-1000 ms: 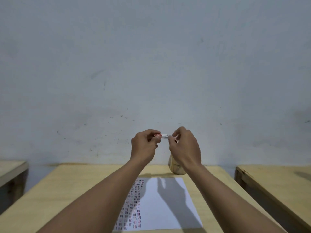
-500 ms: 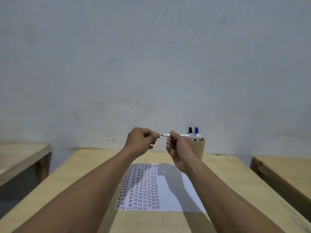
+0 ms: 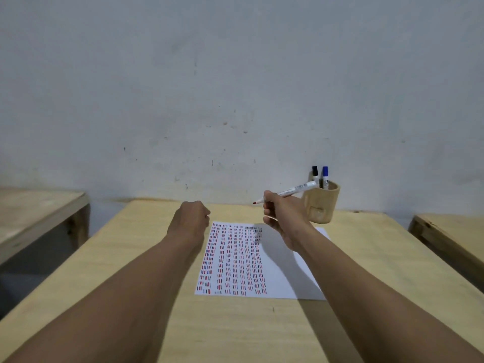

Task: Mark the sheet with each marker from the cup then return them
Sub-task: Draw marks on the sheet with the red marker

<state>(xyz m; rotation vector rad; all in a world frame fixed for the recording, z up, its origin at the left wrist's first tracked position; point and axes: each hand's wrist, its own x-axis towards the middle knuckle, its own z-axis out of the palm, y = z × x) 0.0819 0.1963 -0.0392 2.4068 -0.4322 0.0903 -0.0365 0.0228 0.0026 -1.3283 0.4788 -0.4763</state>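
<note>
My right hand (image 3: 281,216) grips an uncapped white marker (image 3: 293,191) with a red tip that points left, raised above the far edge of the white sheet (image 3: 282,271). Columns of red, blue and black dashes cover the sheet's left half. My left hand (image 3: 191,221) is a closed fist just left of the sheet's top corner; the red cap it pulled off is hidden inside it. Behind my right hand a tan cup (image 3: 320,205) holds a black-capped marker (image 3: 315,172) and a blue-capped marker (image 3: 325,174), both upright.
The sheet and cup rest on a light wooden table (image 3: 235,331) set against a grey wall. A second wooden table (image 3: 34,213) stands to the left and a third (image 3: 450,231) to the right, each across a gap.
My hands pulled apart and the cap came off the red marker. Both hands have dropped lower toward the table, and the view has tilted down and left, so the cup is now uncovered.
</note>
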